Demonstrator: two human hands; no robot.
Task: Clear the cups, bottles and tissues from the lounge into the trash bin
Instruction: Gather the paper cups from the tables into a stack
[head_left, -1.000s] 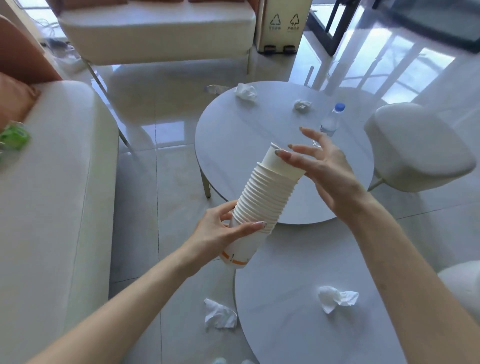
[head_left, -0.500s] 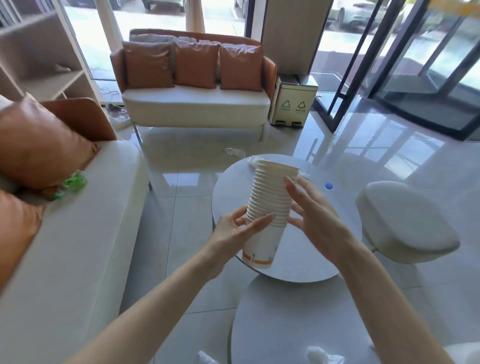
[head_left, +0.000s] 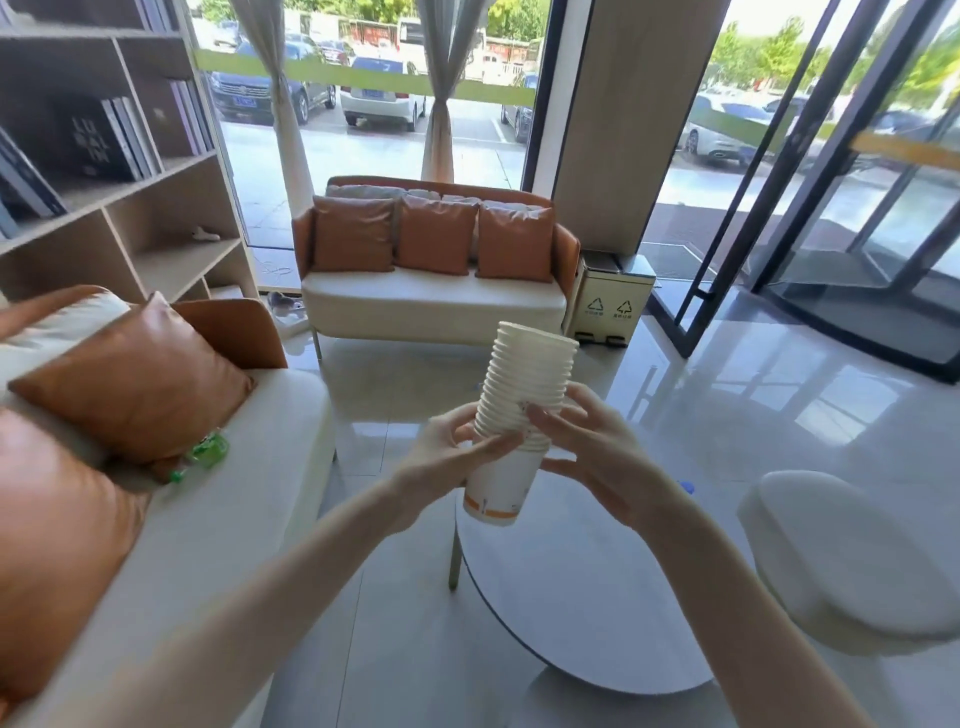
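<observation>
Both hands now close on the stack of paper cups (head_left: 524, 410). The left hand (head_left: 447, 457) wraps its fingers round the lower rims, and the right hand (head_left: 587, 452), which a moment earlier stood open beside the stack, clamps fingers and thumb on its other side. The stack is upright in the air over the far edge of the round table (head_left: 571, 597), resting on nothing. The cups appear gathered and ready to be carried. The trash bin (head_left: 610, 299) stands on the floor well apart, at the right end of the far sofa (head_left: 436, 306).

A second ago the stack leaned over the table, held by the left hand alone, with tissues and a bottle in sight. The view has since lifted, so those tissues are out of frame and the bin shows in full. A green bottle (head_left: 208, 449) lies on the near sofa (head_left: 234, 519), against the cushion.
</observation>
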